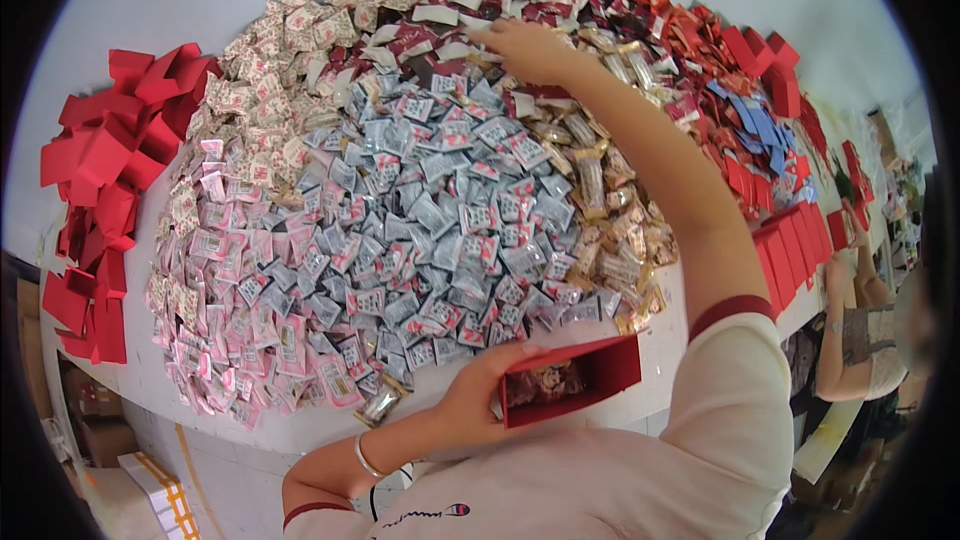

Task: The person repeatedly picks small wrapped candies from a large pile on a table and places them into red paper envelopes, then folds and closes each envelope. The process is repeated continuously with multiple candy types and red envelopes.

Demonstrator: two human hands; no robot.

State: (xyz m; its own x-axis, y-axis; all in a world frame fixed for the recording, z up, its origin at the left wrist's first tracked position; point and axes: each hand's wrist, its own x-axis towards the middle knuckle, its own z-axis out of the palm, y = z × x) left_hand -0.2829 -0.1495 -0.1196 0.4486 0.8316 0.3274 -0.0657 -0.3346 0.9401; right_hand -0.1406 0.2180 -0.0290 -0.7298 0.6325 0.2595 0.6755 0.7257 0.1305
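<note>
My left hand point(472, 402) grips a red box point(615, 372) at its left end, just in front of the table's near edge. The box's open side faces up, and wrapped snacks point(552, 380) lie in its left part. My right arm stretches across the pile, with my right hand point(530, 50) over the maroon-and-white packets point(412, 38) at the far side. Its fingers reach out leftward, slightly bent, touching or just above the packets; I see nothing held. Blue-grey packets point(440, 210) fill the middle, beside gold-wrapped pieces point(592, 180) to the right.
Pink packets point(235, 250) and cream printed packets point(265, 105) cover the left side. Empty red boxes point(100, 155) are heaped at far left. Red packets point(690, 35), blue packets point(750, 125) and a row of red boxes point(795, 245) lie right. Another person point(865, 340) works at the right.
</note>
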